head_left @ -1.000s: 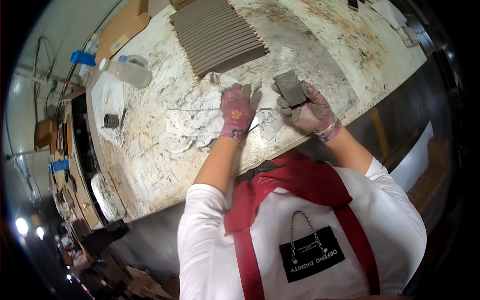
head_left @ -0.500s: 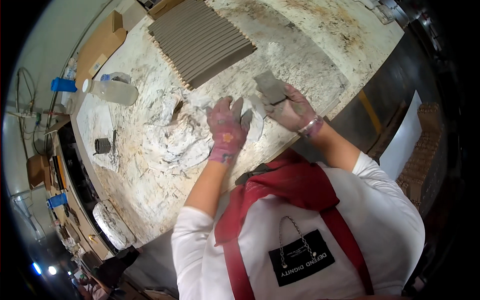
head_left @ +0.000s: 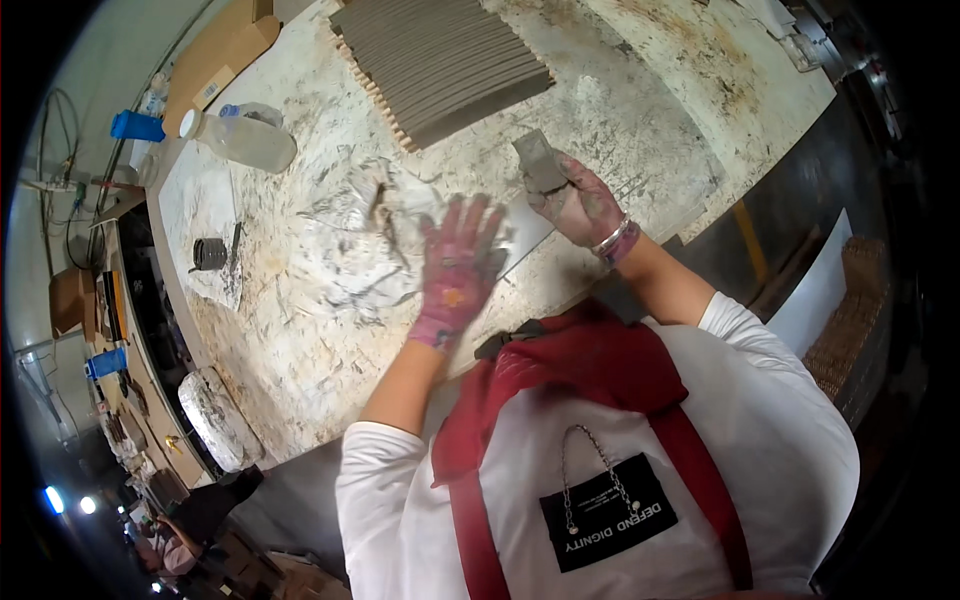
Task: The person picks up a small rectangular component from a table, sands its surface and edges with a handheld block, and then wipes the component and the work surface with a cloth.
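1. Handling: the operator is steadying a grey piece in the right hand. Good practice is probably calling for light, even pressure and support beneath, since bare edges are likely to be denting easily.
2. Right grip: fingers and thumb are closing narrowly around the near end; the far end is projecting free.
3. Left grip: the left hand is spreading its fingers wide, holding nothing visible; whether it is touching the worktable cannot be told.
4. Location: the piece is sitting right of a crumpled white sheet, nearer than the ribbed grey stack.
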The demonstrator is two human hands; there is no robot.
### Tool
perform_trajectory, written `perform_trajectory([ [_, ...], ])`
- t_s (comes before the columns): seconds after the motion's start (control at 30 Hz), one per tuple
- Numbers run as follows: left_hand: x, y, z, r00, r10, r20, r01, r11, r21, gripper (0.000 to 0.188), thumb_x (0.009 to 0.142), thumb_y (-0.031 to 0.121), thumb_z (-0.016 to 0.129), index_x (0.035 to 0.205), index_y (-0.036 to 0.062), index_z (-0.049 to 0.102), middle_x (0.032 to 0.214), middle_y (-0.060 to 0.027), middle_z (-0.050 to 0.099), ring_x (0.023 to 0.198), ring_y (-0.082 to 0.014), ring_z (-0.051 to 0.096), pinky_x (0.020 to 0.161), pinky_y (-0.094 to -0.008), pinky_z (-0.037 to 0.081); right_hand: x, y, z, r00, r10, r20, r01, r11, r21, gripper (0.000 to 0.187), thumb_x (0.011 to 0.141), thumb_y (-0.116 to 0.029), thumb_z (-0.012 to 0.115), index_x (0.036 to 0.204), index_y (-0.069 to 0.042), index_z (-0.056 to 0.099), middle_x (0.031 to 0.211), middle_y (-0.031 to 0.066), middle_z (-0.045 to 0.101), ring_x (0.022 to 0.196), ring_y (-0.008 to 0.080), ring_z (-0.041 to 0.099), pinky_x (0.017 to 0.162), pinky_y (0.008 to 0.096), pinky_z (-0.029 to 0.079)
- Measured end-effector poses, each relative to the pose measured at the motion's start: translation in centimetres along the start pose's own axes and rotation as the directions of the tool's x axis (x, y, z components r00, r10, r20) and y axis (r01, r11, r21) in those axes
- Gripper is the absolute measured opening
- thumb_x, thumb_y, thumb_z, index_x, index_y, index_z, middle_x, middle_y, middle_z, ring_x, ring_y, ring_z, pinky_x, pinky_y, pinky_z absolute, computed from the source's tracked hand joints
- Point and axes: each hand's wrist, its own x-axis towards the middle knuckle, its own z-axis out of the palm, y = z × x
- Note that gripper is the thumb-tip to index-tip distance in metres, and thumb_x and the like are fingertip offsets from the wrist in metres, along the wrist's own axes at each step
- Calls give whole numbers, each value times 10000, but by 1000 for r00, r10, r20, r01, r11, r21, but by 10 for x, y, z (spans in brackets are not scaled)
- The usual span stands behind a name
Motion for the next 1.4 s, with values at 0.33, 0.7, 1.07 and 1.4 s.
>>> perform_trajectory([
  [0.33, -13, -40, -34, 912, -409, -43, 356, 838, -413, 371, 894, 227, 587, 1228, 67, 560, 1083, -111, 625, 1010, -256, 598, 881, -404, 491, 3, 2, -3, 997, 13, 75, -8, 998, -56, 305, 945, -277, 536, 1182, -85, 541, 1078, 74, 602, 956, 190, 566, 819, 346, 467],
  [0.7, -45, -45, -62, 889, -456, -44, 432, 866, -253, 351, 830, 114, 628, 1173, 67, 572, 1126, -85, 626, 983, -264, 619, 744, -334, 539, 1, 1, 3, 999, 7, 39, -2, 993, -121, 300, 942, -297, 548, 1146, -77, 556, 1058, 75, 612, 930, 196, 574, 789, 347, 475],
  [1.07, -91, -38, -51, 950, -309, 48, 311, 919, -243, 351, 874, 137, 553, 1218, 70, 580, 1227, -172, 590, 1141, -345, 554, 976, -401, 434, 3, -1, 0, 998, 14, 57, -6, 990, -141, 304, 953, -274, 531, 1192, -86, 540, 1100, 73, 606, 964, 198, 588, 831, 359, 495],
  [1.4, -131, -106, -91, 890, -456, -8, 390, 752, 531, 364, 797, 350, 616, 1034, 94, 718, 1229, -136, 596, 1228, -368, 465, 1050, -408, 372, 3, 0, -3, 995, 7, 95, 6, 990, -138, 381, 966, -266, 509, 1269, -35, 493, 1162, 109, 598, 1000, 206, 595, 847, 352, 512],
])
